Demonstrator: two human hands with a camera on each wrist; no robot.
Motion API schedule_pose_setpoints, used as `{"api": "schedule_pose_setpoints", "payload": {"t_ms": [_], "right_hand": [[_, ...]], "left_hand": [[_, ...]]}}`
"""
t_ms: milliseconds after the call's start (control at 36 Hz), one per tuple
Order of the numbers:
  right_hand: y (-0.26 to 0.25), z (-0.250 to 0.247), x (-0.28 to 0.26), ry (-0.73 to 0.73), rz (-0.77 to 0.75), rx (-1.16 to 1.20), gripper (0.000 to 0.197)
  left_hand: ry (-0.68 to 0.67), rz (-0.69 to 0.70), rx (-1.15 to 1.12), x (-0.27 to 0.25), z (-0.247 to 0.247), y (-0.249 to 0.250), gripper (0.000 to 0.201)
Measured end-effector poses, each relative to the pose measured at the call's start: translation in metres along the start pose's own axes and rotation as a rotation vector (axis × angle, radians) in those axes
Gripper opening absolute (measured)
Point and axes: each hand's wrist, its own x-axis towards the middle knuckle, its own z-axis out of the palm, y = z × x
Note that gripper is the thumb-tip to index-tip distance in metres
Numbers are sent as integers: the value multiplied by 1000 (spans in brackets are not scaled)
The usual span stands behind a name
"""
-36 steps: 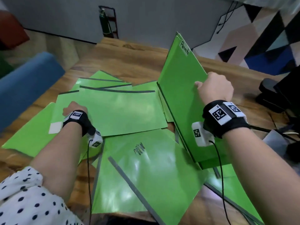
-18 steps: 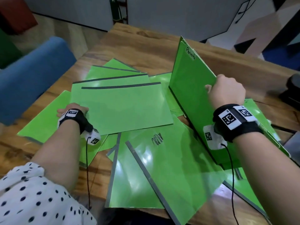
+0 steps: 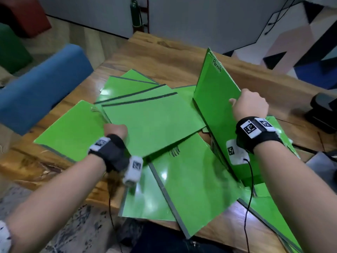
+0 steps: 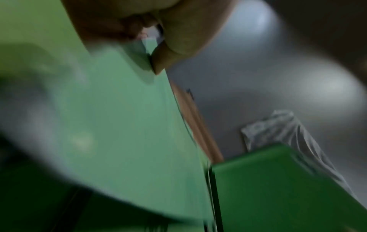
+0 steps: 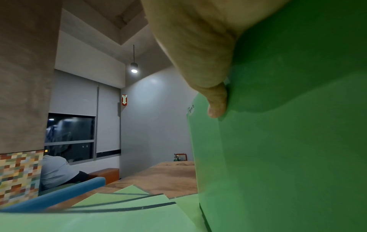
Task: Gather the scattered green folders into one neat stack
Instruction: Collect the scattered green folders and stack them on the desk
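Observation:
Several green folders (image 3: 193, 181) lie fanned across the wooden table (image 3: 164, 57). My left hand (image 3: 115, 129) grips the left edge of a large flat folder (image 3: 153, 125) near the middle. The blurred left wrist view shows my left hand (image 4: 152, 51) pinching that folder (image 4: 119, 109) between thumb and fingers. My right hand (image 3: 244, 104) holds an upright bundle of folders (image 3: 215, 106) labelled "Permits" on its edge at the right. In the right wrist view my thumb (image 5: 216, 103) presses on the bundle's face (image 5: 288, 149); the other fingers are hidden behind it.
A blue padded bench (image 3: 42, 84) runs along the table's left side. A black device (image 3: 322, 114) sits at the far right edge, with cables nearby. More folders (image 3: 269, 214) overhang the near right edge. A fire extinguisher (image 3: 135, 11) stands by the far wall.
My left hand has moved right along the table with the large flat folder, bringing it closer to the upright bundle. My right hand still holds the bundle upright.

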Motion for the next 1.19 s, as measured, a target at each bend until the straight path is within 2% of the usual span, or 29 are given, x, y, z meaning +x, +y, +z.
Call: {"api": "schedule_pose_setpoints", "payload": {"t_ms": [56,139,250,306,361,417,472,556,611,694,750,861,944,1000,1083,1194], "right_hand": [[5,-3,1,-6,7,-16,37],[13,-6,1,-20,22,-30,38],[21,-4,-1,-44,33,-24,39],[24,-1,-2,-40,32,-15,39],[26,1,-3,-37,29,-16,39],[27,2,-4,-37,35,-21,39],[27,3,-3,-37,38,-22,40],[27,2,-2,-46,39,-23,39],[28,2,-1,-55,46,-24,39],[30,2,1,-59,58,-14,38],[32,1,2,-62,68,1,38],[35,0,3,-66,69,8,37],[35,4,4,-63,66,3,37],[35,6,4,-62,61,1,38],[34,7,2,-56,50,1,39],[37,6,1,-53,51,3,37]], "left_hand": [[-125,-44,-32,-28,26,-18,37],[-395,-149,-47,-64,57,-46,17],[-755,-482,-70,-101,72,-55,33],[-891,-530,-13,-106,67,-46,40],[-954,-490,24,-105,59,-31,34],[-943,-397,44,-99,52,-11,28],[-866,-251,93,-90,50,7,26],[-599,-5,166,-66,60,22,29],[-415,78,255,-52,72,26,49],[-259,90,457,-49,92,23,93],[-205,91,547,-50,107,15,103],[-144,43,571,-42,125,-3,97],[-180,25,615,-39,124,-3,64],[-252,11,631,-38,123,0,51],[-298,0,648,-33,114,7,65],[-157,36,750,-16,89,18,82]]}}
